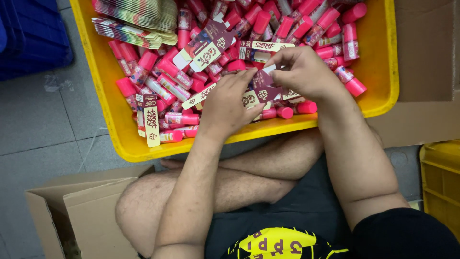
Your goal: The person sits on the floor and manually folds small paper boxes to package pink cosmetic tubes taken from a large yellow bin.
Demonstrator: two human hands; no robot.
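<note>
Both hands hold one small maroon and cream carton (262, 90) over the near side of a yellow bin (108, 91). My left hand (229, 103) grips the carton's left end with fingers and thumb. My right hand (302, 72) pinches its upper right flap. The bin is full of several small pink-capped tubes (175, 86), with a few more of the same cartons lying flat or half folded (149, 120) among them. A stack of flat, unfolded cartons (139, 19) lies in the bin's far left corner.
I sit cross-legged on a grey tiled floor (38, 120) with the bin in front of my knees. An open cardboard box (81, 211) stands at my lower left, another cardboard box (426, 72) at the right, a yellow crate (441, 182) at lower right, blue crates (28, 33) at upper left.
</note>
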